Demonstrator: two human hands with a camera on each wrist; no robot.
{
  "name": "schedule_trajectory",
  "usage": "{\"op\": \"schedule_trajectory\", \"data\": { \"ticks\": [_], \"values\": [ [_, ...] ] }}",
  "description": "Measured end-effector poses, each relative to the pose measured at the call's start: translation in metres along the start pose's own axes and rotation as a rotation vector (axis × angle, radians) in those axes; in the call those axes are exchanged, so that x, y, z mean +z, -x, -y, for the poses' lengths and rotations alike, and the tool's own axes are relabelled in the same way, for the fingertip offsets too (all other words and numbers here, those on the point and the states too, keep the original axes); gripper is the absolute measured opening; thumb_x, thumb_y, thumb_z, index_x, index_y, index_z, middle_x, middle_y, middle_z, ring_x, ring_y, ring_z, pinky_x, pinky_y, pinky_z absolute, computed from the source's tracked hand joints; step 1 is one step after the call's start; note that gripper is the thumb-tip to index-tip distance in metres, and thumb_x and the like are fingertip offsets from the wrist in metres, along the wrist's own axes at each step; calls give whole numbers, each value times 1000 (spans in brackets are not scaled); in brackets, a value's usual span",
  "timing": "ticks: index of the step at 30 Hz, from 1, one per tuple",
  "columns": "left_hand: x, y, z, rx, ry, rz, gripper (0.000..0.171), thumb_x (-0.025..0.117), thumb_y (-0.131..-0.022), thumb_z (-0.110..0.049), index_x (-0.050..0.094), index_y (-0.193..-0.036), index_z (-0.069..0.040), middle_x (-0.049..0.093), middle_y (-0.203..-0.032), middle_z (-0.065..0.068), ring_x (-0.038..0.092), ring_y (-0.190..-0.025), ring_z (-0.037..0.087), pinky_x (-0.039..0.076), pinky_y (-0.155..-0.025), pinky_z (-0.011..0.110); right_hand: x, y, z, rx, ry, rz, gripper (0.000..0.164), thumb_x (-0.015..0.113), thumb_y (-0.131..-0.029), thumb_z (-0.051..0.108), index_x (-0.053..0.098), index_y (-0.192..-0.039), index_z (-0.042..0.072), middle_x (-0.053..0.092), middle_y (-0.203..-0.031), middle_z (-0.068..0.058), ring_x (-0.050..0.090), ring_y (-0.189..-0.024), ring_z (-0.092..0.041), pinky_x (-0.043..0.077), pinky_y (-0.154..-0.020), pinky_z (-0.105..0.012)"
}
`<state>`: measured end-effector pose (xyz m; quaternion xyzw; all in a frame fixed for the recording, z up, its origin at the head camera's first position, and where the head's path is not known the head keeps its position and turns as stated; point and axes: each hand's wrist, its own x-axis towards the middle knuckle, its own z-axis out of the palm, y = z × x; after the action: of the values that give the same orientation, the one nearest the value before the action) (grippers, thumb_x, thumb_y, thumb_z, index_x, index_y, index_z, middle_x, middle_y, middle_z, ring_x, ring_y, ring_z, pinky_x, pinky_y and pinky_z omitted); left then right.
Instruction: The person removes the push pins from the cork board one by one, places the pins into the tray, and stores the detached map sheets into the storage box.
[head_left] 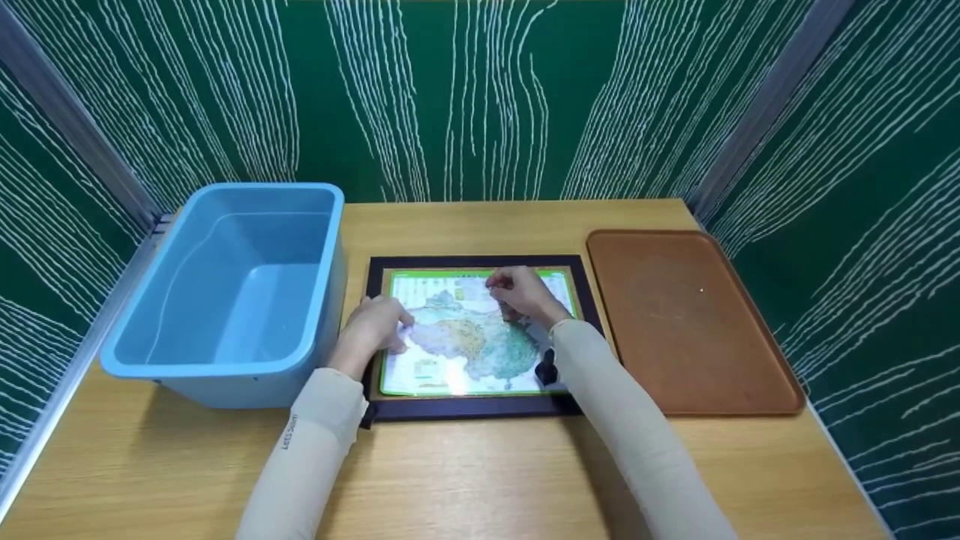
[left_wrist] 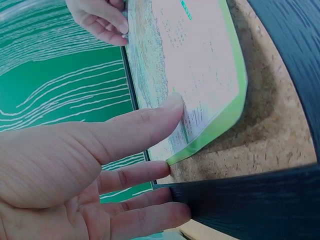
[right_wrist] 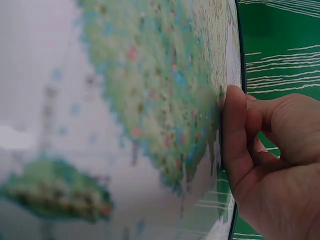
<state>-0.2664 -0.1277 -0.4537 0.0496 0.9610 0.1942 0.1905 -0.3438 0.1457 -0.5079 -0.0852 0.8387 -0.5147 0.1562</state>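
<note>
A map sheet with a green border lies on a cork board inside a black frame. My left hand is at the sheet's left edge. In the left wrist view, its thumb rests on the map, one fingertip touches the green edge and other fingers lie against the frame. Over the map's upper right part, my right hand pinches something tiny and pale between thumb and fingertips. Its kind is too small to tell. The right wrist view shows this hand close to the map's surface.
A light blue plastic tub stands left of the frame. To the right lies a brown tray, with a tiny white speck on it. The wooden table meets green walls with white wavy lines.
</note>
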Motion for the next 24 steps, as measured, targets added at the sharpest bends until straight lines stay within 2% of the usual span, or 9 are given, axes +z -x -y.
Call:
{"op": "schedule_trajectory", "data": {
  "ticks": [6, 10, 17, 24],
  "values": [
    [0, -1, 2, 18, -25, -14, 49, 82, -86, -7, 70, -132, -15, 56, -144, 15, 45, -128, 34, 38, -108, 51, 0, -2, 1, -3, 59, 6, 14, 58, -104, 9, 69, -112, 5, 62, -91, -12, 57, -62, -19, 51, -56, -31],
    [1, -1, 1, 5, 8, -18, 49, 82, -85, -6, 70, -132, -15, 55, -144, 14, 44, -129, 34, 37, -109, 51, 0, -1, 2, 15, 82, 3, 13, 58, -104, 11, 68, -111, 8, 63, -93, -11, 60, -65, -20, 53, -58, -31],
    [1, -2, 1, -4, 25, -11, 48, 81, -85, -5, 70, -132, -15, 55, -145, 13, 44, -127, 33, 37, -109, 52, 0, -1, 2, 51, 96, 6, 11, 59, -104, 13, 67, -111, 11, 63, -96, -10, 60, -71, -21, 54, -60, -32],
    [1, 0, 0, -19, 45, -11, 49, 81, -86, -5, 70, -132, -16, 56, -143, 12, 45, -122, 31, 38, -107, 51, -1, 1, 1, 42, 81, 12, 12, 59, -104, 14, 66, -110, 7, 62, -94, -10, 58, -69, -21, 53, -60, -32]
  ]
}}
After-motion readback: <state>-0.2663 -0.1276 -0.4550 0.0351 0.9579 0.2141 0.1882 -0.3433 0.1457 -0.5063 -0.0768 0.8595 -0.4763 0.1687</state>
